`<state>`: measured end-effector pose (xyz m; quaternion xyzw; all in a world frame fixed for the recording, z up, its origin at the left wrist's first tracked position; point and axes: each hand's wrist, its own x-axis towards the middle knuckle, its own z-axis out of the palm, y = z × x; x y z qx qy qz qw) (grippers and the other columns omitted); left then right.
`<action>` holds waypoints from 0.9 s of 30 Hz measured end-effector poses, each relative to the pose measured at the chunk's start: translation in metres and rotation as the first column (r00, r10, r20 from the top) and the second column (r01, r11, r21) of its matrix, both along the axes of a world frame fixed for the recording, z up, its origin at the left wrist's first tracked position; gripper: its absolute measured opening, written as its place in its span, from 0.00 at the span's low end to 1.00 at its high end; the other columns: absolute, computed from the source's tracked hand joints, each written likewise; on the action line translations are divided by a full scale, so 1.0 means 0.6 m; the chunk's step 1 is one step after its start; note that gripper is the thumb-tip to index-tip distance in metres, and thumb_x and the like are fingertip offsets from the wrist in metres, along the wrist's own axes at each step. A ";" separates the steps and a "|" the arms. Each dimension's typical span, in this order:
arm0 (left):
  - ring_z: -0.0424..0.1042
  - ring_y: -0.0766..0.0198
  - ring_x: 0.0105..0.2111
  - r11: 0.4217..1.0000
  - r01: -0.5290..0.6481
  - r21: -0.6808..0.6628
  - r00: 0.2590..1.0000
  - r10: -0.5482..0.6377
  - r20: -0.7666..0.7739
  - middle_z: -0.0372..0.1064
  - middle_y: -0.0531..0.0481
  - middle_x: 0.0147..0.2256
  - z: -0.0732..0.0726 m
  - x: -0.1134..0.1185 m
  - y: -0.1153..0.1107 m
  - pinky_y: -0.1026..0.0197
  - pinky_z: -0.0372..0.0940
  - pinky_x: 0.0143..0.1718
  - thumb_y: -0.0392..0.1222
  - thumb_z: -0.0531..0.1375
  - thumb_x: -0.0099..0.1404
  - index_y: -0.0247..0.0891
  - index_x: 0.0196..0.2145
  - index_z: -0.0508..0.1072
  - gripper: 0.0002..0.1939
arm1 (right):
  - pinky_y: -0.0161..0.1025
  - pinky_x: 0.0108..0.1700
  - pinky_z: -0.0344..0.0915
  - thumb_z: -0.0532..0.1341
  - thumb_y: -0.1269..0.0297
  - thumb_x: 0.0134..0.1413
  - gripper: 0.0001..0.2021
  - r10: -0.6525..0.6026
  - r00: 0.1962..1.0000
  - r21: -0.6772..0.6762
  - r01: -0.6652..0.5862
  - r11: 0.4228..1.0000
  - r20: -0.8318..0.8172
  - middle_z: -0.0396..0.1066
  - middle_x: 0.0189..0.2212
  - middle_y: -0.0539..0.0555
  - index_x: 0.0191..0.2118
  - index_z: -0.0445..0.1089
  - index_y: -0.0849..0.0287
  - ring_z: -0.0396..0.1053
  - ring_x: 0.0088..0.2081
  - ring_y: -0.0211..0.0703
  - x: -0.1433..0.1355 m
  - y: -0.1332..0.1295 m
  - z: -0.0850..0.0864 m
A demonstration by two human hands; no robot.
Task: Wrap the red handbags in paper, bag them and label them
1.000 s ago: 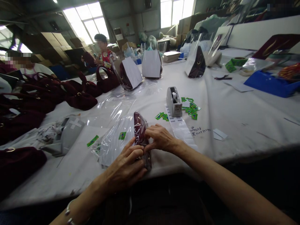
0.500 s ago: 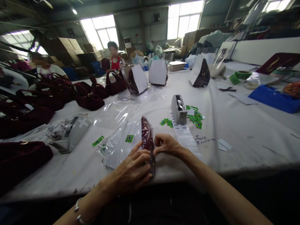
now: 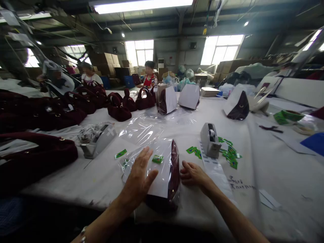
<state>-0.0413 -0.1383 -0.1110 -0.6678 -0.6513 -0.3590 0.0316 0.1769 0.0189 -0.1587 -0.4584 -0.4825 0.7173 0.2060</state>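
A dark red bag (image 3: 174, 168) in clear plastic lies at the near edge of the table, with a white sheet (image 3: 162, 179) over its side. My left hand (image 3: 139, 173) rests on the plastic at the left of the sheet, fingers stretched and thumb apart, holding nothing. Beside the bag's right side is my right hand (image 3: 193, 173), its fingers curled; whether anything is between them is hidden. A green packet (image 3: 157, 159) shows on the sheet under or on the plastic.
A tape dispenser (image 3: 210, 141) stands right of the bag, near green packets (image 3: 230, 157). Another dispenser (image 3: 97, 143) is at the left. Dark red bags (image 3: 118, 108) line the left side. Wrapped bags (image 3: 167, 99) stand farther back. A person (image 3: 150, 77) is across the table.
The view has tilted up and turned left. My left hand has moved off the bag's dark edge onto the plastic to its left and spread. The white sheet now shows more fully.
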 end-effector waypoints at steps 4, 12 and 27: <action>0.60 0.48 0.64 0.987 0.038 -0.159 0.984 -0.009 0.180 0.58 0.36 0.65 -0.049 -0.018 0.008 0.41 0.63 0.62 0.52 0.52 0.74 0.40 0.67 0.55 0.29 | 0.38 0.32 0.70 0.63 0.39 0.55 0.24 0.046 0.986 -0.163 -0.073 0.984 -0.162 0.73 0.28 0.54 0.35 0.73 0.58 0.72 0.27 0.41 -0.026 -0.014 0.011; 0.46 0.48 0.70 0.987 0.110 -0.120 0.960 -0.074 0.271 0.43 0.37 0.70 -0.018 0.001 -0.005 0.39 0.52 0.67 0.53 0.52 0.74 0.40 0.71 0.43 0.35 | 0.44 0.52 0.70 0.63 0.39 0.54 0.25 0.077 0.941 0.104 -0.045 0.994 -0.330 0.75 0.51 0.55 0.49 0.75 0.52 0.71 0.53 0.52 -0.053 -0.020 0.074; 0.57 0.35 0.64 0.873 0.312 -0.375 0.948 -0.310 0.066 0.55 0.38 0.66 -0.136 0.008 -0.057 0.35 0.56 0.64 0.48 0.68 0.57 0.45 0.68 0.53 0.46 | 0.56 0.68 0.52 0.70 0.61 0.51 0.31 0.433 0.711 0.692 -0.683 0.235 0.555 0.63 0.64 0.54 0.62 0.67 0.45 0.59 0.65 0.58 -0.092 -0.058 0.194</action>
